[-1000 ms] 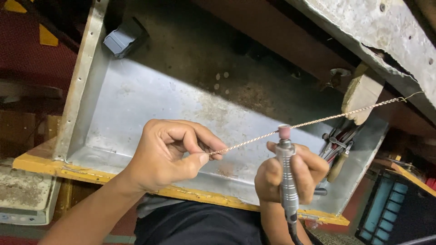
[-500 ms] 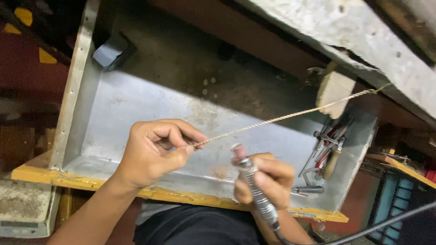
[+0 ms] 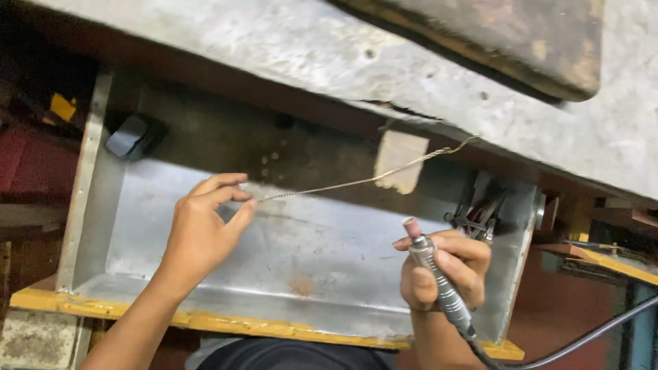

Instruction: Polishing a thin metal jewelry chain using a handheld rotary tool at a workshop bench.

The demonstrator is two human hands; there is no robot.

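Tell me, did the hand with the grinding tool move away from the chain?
Yes. The right hand with the rotary tool dropped down and to the right in the metal tray; its pink tip now sits well below the chain.

Colours here are pretty muted: the chain (image 3: 356,182) is a pale silvery-gold, and the rotary tool (image 3: 439,284) is shiny silver with a dusty pink tip. The tray (image 3: 308,253) is dull grey metal with rusty orange spots and a chipped yellow front edge, while the worktop (image 3: 384,62) is mottled grey.
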